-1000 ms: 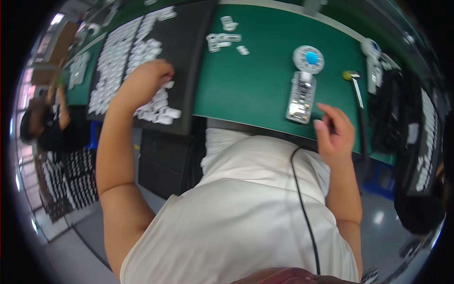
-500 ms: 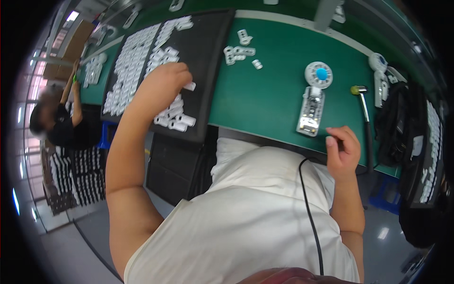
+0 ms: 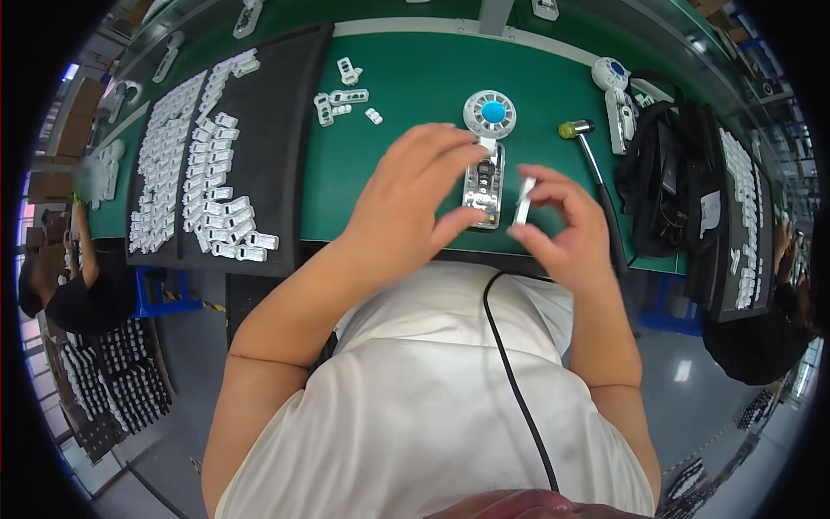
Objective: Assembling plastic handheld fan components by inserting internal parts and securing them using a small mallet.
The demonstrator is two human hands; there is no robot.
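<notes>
On the tabletop, the handheld fan body lies near the front edge, with its round head at its 12 o'clock end. The left hand rests against it from 9 o'clock; the right hand, at 3 o'clock, pinches a small flat part just beside it. A mallet lies farther toward 3 o'clock, and beyond it what seems to be a bag. A few loose parts sit at 10 o'clock, and the tray of many small parts lies well apart at 9 o'clock.
</notes>
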